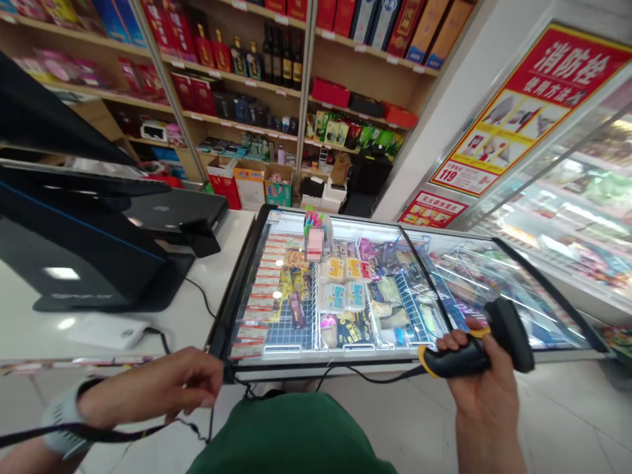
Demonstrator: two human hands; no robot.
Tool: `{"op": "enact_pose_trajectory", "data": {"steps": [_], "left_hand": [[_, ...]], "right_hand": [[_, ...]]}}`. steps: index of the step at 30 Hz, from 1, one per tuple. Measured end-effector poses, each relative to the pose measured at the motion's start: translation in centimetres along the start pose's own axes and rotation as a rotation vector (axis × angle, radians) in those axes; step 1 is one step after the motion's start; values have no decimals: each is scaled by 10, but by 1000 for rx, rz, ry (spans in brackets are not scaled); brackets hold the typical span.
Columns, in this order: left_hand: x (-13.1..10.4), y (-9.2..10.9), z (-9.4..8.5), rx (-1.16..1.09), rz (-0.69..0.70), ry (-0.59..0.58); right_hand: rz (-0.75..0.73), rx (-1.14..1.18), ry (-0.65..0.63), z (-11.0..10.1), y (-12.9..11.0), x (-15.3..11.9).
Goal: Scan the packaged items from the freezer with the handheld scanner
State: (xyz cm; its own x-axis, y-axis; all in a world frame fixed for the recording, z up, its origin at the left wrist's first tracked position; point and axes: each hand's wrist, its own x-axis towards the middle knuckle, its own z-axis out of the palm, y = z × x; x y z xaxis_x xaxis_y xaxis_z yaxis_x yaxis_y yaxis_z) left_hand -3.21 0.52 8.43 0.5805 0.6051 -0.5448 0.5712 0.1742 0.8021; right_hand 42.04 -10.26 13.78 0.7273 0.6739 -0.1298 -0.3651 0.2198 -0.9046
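My right hand [486, 378] is wrapped round the handle of a black and yellow barcode scanner [459, 361], lifted over the near edge of a glass-topped freezer [257, 283]. The scanner's dark head tilts up to the right, and its black cable [375, 380] trails left along the freezer's front. At the left, by the freezer's near corner, my left hand [182, 382] has its fingers curled closed; what they hold, if anything, is hidden. A pale wristwatch [64, 415] circles that wrist, with a black strap [99, 432] lying across it.
Left of the freezer, a white counter [217, 283] carries a dark checkout terminal [99, 243] and a white power bank [108, 330]. A small colourful item [315, 227] stands on the freezer glass. Shelves [237, 79] with bottles and boxes line the back; a pillar [419, 131] stands right.
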Motion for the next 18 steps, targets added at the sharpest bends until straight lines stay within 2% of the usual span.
{"op": "enact_pose_trajectory", "data": {"steps": [2, 6, 8, 12, 14, 18], "left_hand": [[19, 16, 0, 4, 20, -37], [55, 40, -2, 35, 68, -238], [76, 46, 0, 54, 124, -254], [132, 50, 11, 123, 207, -94], [164, 51, 21, 108, 175, 31], [222, 57, 49, 116, 124, 141]], "right_hand": [[-10, -11, 15, 7, 12, -3], [-88, -84, 67, 16, 34, -4], [-123, -132, 83, 16, 47, -4], [-105, -175, 104, 4, 74, -2], [-75, -203, 99, -6, 84, -2], [-14, -310, 71, -22, 95, -8]]}}
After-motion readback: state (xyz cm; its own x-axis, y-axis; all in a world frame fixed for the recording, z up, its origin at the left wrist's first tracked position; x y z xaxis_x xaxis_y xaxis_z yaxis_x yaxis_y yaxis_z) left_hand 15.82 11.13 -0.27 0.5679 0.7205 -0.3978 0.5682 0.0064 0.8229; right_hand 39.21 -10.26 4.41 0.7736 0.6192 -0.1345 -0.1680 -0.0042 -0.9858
